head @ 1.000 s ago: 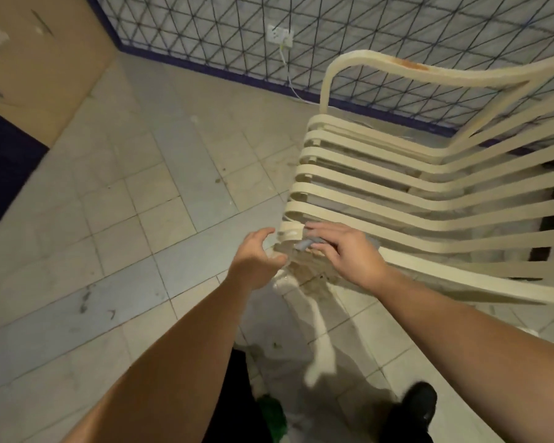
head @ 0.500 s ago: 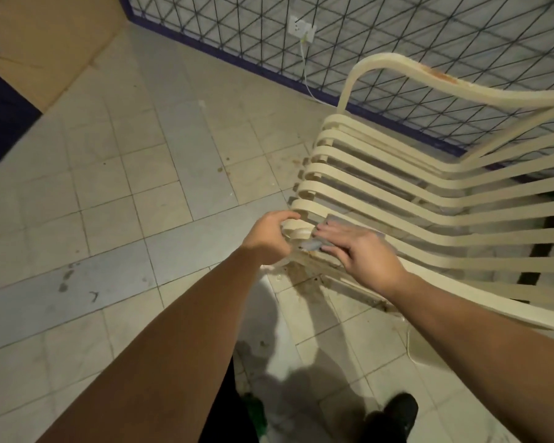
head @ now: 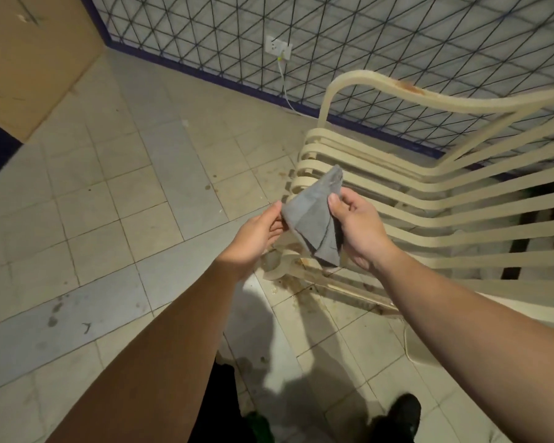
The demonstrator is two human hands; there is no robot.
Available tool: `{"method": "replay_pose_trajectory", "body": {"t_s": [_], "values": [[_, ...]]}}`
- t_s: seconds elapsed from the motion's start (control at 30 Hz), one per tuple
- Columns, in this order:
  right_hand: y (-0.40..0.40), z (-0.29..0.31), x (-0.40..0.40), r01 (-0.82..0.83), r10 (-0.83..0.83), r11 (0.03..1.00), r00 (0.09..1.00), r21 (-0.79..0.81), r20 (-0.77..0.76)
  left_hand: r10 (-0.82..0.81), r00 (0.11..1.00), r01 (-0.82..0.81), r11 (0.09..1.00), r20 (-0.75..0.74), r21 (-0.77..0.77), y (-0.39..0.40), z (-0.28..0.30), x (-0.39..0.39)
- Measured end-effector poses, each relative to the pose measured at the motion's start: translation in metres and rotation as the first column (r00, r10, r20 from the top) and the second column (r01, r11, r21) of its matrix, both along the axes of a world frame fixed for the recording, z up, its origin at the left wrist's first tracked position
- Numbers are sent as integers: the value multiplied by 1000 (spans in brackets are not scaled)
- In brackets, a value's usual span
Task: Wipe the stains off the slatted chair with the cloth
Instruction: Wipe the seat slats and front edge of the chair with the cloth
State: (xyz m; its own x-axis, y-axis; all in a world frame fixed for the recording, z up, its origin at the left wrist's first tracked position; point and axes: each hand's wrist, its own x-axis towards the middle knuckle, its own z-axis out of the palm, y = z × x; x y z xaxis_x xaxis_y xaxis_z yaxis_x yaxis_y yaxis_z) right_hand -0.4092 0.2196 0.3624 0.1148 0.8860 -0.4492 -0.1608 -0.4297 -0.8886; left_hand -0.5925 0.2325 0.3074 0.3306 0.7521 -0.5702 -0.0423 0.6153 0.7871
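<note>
A cream slatted chair (head: 429,199) stands at the right, with a rust-coloured stain on its top rail (head: 410,87) and brown grime at its front lower corner. In front of that corner I hold a folded grey cloth (head: 314,219) up in the air, clear of the slats. My right hand (head: 355,228) grips the cloth's right side, thumb on top. My left hand (head: 256,235) pinches its left edge with the fingertips.
Tiled floor (head: 109,219) with dark spots spreads to the left and under the chair. A wire-grid wall (head: 365,43) with a socket (head: 279,47) and a hanging cable runs behind. A brown board (head: 29,59) leans at the far left. My shoe (head: 400,410) shows at the bottom.
Both hands have left the chair's front slat and risen. The cloth, pressed on the slat under my right hand before, is now lifted and held between both hands.
</note>
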Motion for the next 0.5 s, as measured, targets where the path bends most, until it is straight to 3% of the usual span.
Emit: {"method": "replay_pose_trajectory", "body": {"t_s": [0.13,0.27,0.5], "values": [[2,-1,3,27,-30,999,991,28,133,-64,993,66,998,101,-23,19,22,3],[3,2,-3,191,-194,981,965,35,177,-133,969,156,983,209,-97,27,31,9],[-7,18,3,397,-394,918,913,-3,108,-296,954,291,952,49,90,30,52,26]]}}
